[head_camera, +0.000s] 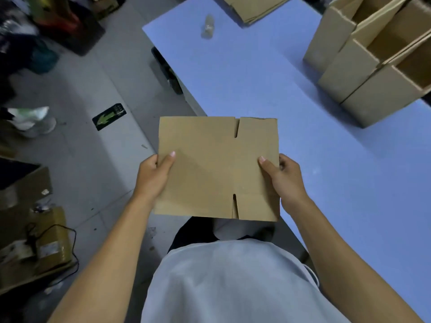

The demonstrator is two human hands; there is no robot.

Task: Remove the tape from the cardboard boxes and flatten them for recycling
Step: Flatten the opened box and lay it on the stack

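Cardboard, already collapsed: a flattened box [218, 169] is held level in front of the person's body, over the near corner of the blue table [279, 94]. The left hand [154, 173] pinches its left edge, thumb on top; the right hand [283, 176] pinches the right edge the same way. It looks light and stiff, likely to bend along its creases, so mid-edge holds suit it. No tape shows on it. Farther off stand open boxes [363, 73] to the right, a crumpled wad of clear tape [208, 27], and a flat stack [254, 7] beyond.
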